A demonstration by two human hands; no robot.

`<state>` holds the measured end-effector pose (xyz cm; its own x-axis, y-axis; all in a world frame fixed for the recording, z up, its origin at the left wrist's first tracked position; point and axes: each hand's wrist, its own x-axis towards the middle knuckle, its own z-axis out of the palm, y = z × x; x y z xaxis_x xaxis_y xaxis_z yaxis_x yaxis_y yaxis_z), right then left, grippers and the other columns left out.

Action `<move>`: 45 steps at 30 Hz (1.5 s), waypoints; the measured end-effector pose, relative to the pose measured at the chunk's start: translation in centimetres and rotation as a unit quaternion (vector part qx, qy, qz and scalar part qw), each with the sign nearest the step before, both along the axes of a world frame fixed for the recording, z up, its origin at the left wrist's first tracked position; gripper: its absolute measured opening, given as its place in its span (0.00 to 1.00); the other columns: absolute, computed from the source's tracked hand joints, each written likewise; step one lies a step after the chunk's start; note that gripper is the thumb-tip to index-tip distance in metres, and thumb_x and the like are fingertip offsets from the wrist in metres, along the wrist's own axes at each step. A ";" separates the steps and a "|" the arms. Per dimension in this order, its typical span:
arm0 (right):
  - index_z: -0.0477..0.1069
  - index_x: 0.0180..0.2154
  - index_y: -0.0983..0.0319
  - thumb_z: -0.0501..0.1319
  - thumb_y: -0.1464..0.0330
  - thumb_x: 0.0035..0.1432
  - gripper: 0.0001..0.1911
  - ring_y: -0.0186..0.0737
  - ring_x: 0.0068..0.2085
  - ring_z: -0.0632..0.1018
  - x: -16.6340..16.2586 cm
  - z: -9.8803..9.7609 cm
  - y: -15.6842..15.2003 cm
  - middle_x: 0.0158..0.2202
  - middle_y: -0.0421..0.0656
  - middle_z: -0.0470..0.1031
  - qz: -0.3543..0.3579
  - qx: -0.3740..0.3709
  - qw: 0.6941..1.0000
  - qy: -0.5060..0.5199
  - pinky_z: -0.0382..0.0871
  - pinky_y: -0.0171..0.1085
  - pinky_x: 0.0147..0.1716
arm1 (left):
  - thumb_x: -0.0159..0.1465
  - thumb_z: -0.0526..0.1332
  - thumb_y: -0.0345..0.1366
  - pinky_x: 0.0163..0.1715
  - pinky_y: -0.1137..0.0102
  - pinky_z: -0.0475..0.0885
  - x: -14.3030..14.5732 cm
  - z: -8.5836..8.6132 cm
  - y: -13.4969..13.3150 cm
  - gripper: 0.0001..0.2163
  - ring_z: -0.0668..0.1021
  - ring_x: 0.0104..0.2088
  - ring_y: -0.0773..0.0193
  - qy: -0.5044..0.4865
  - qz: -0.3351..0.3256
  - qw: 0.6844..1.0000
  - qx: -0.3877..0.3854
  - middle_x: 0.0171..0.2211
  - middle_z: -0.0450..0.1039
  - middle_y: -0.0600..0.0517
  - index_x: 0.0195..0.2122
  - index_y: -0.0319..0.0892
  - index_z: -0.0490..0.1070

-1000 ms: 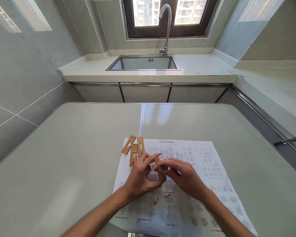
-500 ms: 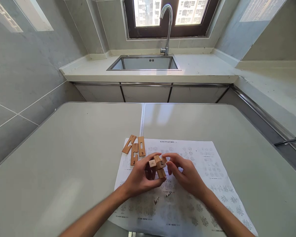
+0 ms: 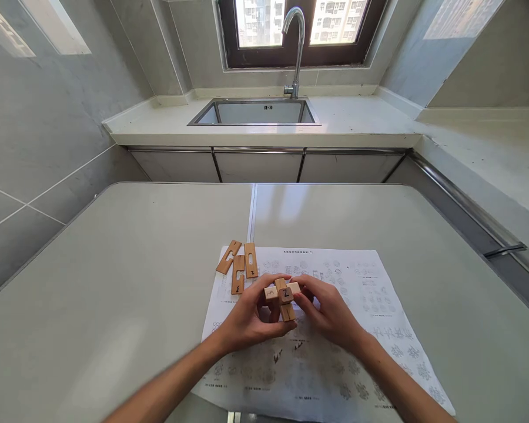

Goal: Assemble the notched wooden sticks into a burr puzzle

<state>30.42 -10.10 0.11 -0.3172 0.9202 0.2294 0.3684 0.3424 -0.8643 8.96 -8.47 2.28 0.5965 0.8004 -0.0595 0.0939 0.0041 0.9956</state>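
Both hands hold a small wooden puzzle (image 3: 282, 295) made of interlocked flat pieces with numbers written on them, a little above a printed paper sheet (image 3: 361, 294). My left hand (image 3: 249, 317) grips it from the left and below. My right hand (image 3: 330, 311) closes on its right side with thumb and fingertips. Three loose notched wooden pieces (image 3: 239, 264) lie side by side on the sheet's far left corner, just beyond my left hand.
The sheet lies on a pale grey table (image 3: 114, 282) with a seam down its middle. Beyond the table runs a counter with a steel sink (image 3: 255, 111) and a curved tap (image 3: 294, 47) under a window. A counter edge with a metal rail (image 3: 467, 205) runs along the right.
My right hand opened slightly and then closed again onto the puzzle's right side. The puzzle has turned a little in my hands. The loose pieces have not moved.
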 end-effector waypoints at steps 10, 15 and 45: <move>0.57 0.26 0.57 0.46 0.50 0.78 0.28 0.35 0.23 0.60 -1.0 -0.8 -0.2 0.22 0.35 0.58 -0.034 -0.114 0.983 0.138 0.56 0.36 0.24 | 0.62 0.71 0.32 0.45 0.66 0.77 -0.1 -0.5 0.0 0.28 0.80 0.45 0.59 0.015 0.019 0.995 0.100 0.51 0.74 0.47 0.62 0.49 0.67; 0.60 0.29 0.57 0.48 0.51 0.77 0.26 0.35 0.24 0.62 -1.0 -0.8 -0.4 0.23 0.35 0.61 -0.008 -0.115 0.984 0.137 0.57 0.35 0.26 | 0.64 0.69 0.33 0.43 0.66 0.78 -0.2 -0.6 0.0 0.28 0.81 0.41 0.62 0.003 0.013 0.997 0.076 0.50 0.75 0.47 0.64 0.49 0.64; 0.59 0.25 0.59 0.53 0.57 0.73 0.24 0.33 0.24 0.61 -0.8 -0.8 -0.2 0.21 0.35 0.61 -0.006 -0.116 0.992 0.055 0.53 0.35 0.25 | 0.66 0.66 0.29 0.40 0.67 0.79 0.0 -2.1 0.2 0.28 0.79 0.43 0.60 0.012 0.018 0.981 0.193 0.51 0.70 0.45 0.66 0.52 0.65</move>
